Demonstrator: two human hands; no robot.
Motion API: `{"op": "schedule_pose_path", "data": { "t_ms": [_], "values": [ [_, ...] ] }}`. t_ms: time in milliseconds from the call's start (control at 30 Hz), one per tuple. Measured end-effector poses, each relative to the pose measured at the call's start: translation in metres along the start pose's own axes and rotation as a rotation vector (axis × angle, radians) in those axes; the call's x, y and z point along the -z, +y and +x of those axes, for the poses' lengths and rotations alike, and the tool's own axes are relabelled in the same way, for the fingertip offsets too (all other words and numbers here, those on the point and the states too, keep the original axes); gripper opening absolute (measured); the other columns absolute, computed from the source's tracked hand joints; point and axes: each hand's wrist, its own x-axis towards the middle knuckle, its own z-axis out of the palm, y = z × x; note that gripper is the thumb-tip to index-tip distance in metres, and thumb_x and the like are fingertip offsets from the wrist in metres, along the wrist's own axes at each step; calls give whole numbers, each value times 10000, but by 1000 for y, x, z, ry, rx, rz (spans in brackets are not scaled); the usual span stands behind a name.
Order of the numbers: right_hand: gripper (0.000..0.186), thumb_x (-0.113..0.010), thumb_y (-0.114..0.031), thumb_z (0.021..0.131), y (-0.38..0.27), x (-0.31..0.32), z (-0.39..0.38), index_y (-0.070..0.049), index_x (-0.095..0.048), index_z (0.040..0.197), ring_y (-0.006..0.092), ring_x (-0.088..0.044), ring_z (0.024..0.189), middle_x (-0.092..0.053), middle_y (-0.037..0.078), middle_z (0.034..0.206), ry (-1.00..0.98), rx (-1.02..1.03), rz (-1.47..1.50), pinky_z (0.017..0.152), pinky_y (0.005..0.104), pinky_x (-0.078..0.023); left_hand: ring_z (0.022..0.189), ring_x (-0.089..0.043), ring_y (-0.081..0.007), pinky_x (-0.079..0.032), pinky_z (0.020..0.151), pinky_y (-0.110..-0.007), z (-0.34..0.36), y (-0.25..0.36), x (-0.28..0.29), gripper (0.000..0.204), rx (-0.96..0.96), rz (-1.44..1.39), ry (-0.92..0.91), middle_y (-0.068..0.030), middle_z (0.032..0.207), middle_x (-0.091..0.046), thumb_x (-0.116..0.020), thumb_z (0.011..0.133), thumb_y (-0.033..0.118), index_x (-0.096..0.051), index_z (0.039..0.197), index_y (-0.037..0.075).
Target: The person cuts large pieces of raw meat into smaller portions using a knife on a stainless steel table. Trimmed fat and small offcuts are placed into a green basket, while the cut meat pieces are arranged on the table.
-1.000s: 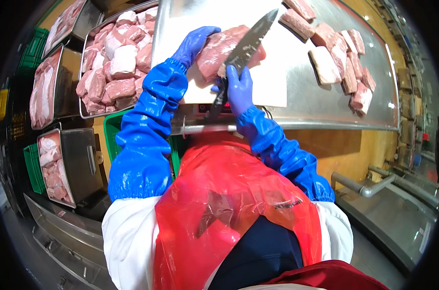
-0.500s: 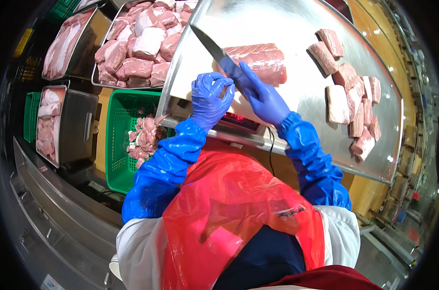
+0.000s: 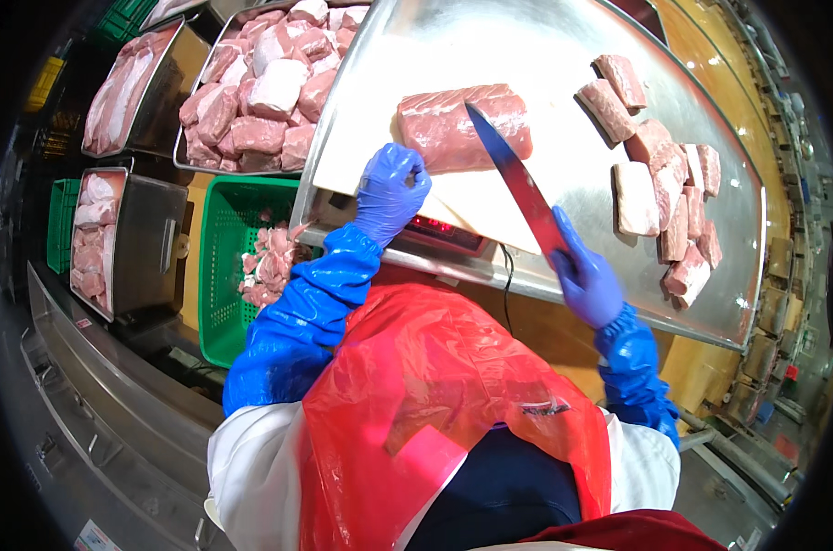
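My right hand (image 3: 589, 280), in a blue glove, is wrapped round the handle of a long knife (image 3: 519, 179). The blade points away and to the left, its tip over the right half of a large block of raw pink meat (image 3: 439, 129). Whether the tip touches the meat I cannot tell. The block lies on a white cutting board (image 3: 559, 119). Just short of its near left corner is my left hand (image 3: 391, 195), gloved in blue, with fingers curled together. Anything inside those fingers is hidden. A scale with a red-lit display (image 3: 442, 231) sits below the board's near edge.
Several cut meat pieces (image 3: 669, 174) lie on the steel table (image 3: 733, 294) at right. Left are a tray of meat chunks (image 3: 265, 133), a green basket (image 3: 216, 275) with trimmings, and deep steel bins (image 3: 155, 239) of meat. A black cord (image 3: 509, 285) hangs from the table's near edge.
My right hand has moved right and nearer to me with the knife, away from my left hand. The blade has swung off to the right, uncovering the meat block's left end.
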Motion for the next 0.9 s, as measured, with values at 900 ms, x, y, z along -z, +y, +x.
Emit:
{"op": "schedule_pose_path", "data": {
  "t_ms": [900],
  "values": [
    [724, -539, -96, 961, -48, -56, 52, -266, -239, 1597, 452, -670, 822, -688, 247, 954, 47, 31, -150, 739, 532, -539, 939, -595, -297, -480, 836, -441, 0, -2, 59, 128, -104, -14, -92, -91, 919, -622, -666, 792, 63, -634, 914, 80]
  ]
}}
